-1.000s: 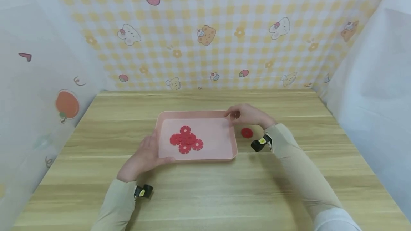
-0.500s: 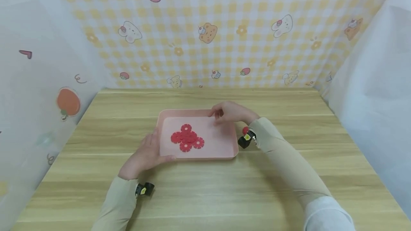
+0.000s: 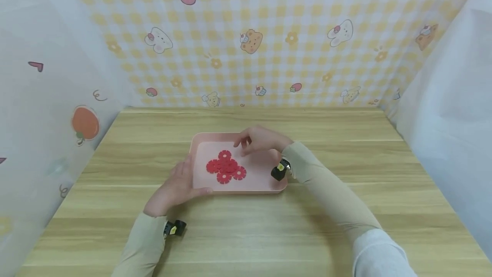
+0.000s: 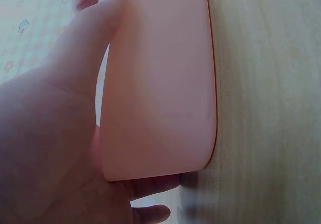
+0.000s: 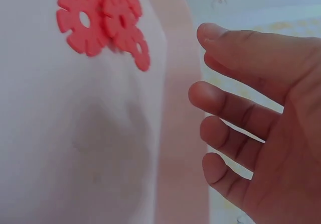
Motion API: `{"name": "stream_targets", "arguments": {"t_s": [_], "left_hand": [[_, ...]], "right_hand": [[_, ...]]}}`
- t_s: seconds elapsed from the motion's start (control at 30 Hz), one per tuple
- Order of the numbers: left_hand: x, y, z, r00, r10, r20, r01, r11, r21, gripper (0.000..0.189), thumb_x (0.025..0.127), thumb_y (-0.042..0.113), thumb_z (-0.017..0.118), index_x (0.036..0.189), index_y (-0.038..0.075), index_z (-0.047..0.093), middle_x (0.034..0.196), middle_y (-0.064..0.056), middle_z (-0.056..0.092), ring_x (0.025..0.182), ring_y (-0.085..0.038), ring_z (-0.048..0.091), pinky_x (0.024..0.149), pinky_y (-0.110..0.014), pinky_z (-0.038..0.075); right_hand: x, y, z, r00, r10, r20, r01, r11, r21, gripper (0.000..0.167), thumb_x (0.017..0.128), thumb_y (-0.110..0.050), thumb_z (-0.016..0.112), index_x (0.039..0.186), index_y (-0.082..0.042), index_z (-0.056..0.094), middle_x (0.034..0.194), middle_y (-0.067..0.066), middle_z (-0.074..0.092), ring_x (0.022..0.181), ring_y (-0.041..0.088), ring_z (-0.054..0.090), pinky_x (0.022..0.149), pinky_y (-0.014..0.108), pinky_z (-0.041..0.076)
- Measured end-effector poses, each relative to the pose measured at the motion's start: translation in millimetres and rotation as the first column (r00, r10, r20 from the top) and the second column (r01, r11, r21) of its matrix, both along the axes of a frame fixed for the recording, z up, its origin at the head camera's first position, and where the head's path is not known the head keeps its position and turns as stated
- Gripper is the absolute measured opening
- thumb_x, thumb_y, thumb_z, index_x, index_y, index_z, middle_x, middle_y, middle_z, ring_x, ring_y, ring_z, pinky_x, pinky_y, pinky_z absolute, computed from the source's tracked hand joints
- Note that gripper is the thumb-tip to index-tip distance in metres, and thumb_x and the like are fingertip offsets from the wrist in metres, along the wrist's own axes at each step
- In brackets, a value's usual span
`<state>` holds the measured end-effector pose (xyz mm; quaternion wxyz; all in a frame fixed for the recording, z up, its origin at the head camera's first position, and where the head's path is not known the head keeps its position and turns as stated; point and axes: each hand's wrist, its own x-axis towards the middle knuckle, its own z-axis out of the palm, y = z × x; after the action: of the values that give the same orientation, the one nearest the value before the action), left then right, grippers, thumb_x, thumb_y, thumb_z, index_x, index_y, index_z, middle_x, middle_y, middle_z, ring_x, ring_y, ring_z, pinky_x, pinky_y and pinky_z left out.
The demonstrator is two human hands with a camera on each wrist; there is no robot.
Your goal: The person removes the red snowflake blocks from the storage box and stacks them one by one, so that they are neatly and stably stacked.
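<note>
Gripping a pink tray (image 3: 257, 179) at its left end, a person's left hand (image 3: 173, 189) holds it on a table (image 3: 246, 234). Red discs (image 3: 227, 166) lie heaped inside; the right hand (image 3: 260, 140) hovers nearby, fingers loosely bent, empty.

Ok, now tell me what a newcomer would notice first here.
First would come the heap of bright red notched discs, left of centre in the pale pink tray. Next come the two hands: the left hand grips the tray's left end, while the right hand hangs over its far right part, holding nothing. Behind the table, a yellow checked cloth with cartoon prints fills the background.
</note>
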<state>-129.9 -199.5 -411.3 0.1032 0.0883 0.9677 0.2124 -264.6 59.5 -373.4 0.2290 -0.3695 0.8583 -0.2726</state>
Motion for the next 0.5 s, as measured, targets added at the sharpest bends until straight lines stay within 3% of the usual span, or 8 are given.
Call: {"name": "stream_targets", "arguments": {"t_s": [0.27, 0.4, 0.5], "left_hand": [[1.2, -0.1, 1.3, 1.000, 0.008, 0.019, -0.009, 1.000, 0.014, 0.125, 0.070, 0.059, 0.076, 0.147, -0.009, 0.005, 0.135, -0.029, 0.037, 0.115, -0.039, 0.040, 0.094, -0.053, 0.045], [0.7, -0.3, 1.0, 1.000, 0.007, 0.023, -0.007, 1.000, 0.001, 0.126, 0.070, 0.060, 0.075, 0.147, -0.009, 0.004, 0.136, -0.030, 0.036, 0.115, -0.038, 0.040, 0.093, -0.053, 0.047], [0.4, -0.7, 0.9, 1.000, 0.008, 0.028, -0.008, 1.000, -0.002, 0.126, 0.070, 0.060, 0.075, 0.148, -0.009, 0.004, 0.136, -0.030, 0.036, 0.115, -0.038, 0.040, 0.093, -0.053, 0.047]], "right_hand": [[3.5, -18.7, -14.3, 0.997, -0.010, 0.081, 0.004, 0.997, 0.071, 0.031, 0.080, -0.016, 0.076, 0.110, -0.023, 0.071, 0.089, -0.002, 0.062, 0.086, 0.018, 0.055, 0.075, 0.030, 0.047], [6.3, -24.7, -21.8, 0.999, -0.005, 0.053, 0.000, 0.996, 0.089, 0.033, 0.078, -0.019, 0.078, 0.108, -0.030, 0.071, 0.093, -0.007, 0.062, 0.089, 0.017, 0.055, 0.076, 0.030, 0.048], [8.7, -28.7, -26.7, 0.999, 0.043, 0.027, -0.046, 0.994, 0.097, 0.039, 0.076, -0.019, 0.080, 0.112, -0.030, 0.070, 0.100, -0.010, 0.063, 0.092, 0.015, 0.055, 0.076, 0.027, 0.050]]}}
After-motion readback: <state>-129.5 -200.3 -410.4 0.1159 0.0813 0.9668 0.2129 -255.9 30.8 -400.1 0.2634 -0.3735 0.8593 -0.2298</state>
